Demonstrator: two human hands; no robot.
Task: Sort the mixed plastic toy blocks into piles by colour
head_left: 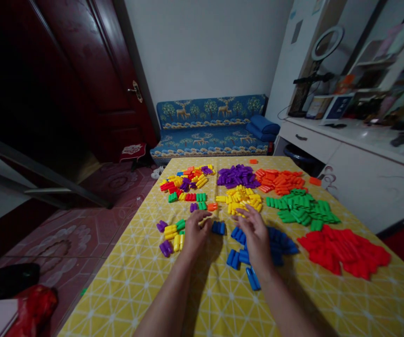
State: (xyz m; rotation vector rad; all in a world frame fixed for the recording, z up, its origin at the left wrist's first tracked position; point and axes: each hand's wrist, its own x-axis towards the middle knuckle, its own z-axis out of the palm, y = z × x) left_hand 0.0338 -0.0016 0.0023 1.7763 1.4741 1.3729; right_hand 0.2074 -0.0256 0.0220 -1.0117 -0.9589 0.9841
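Note:
My left hand [197,231] hovers above the table with fingers bent and thumb apart, nothing visible in it. Just right of its fingertips lies a short group of blue plastic pieces [218,228]. My right hand [254,231] is over the pile of blue pieces [281,243], fingers loosely spread and holding nothing I can see; it hides part of that pile. Two loose blue pieces [253,279] lie under the right wrist. To the left of my left hand are purple pieces [166,248] and yellow pieces [170,231], some beside green ones.
Sorted heaps of purple [237,176], orange [279,180], yellow [240,199], green [303,208] and red pieces [344,250] cover the far and right table. A mixed-colour heap [188,180] sits at the far left. Beyond the yellow tablecloth [146,290] is a blue sofa [209,138].

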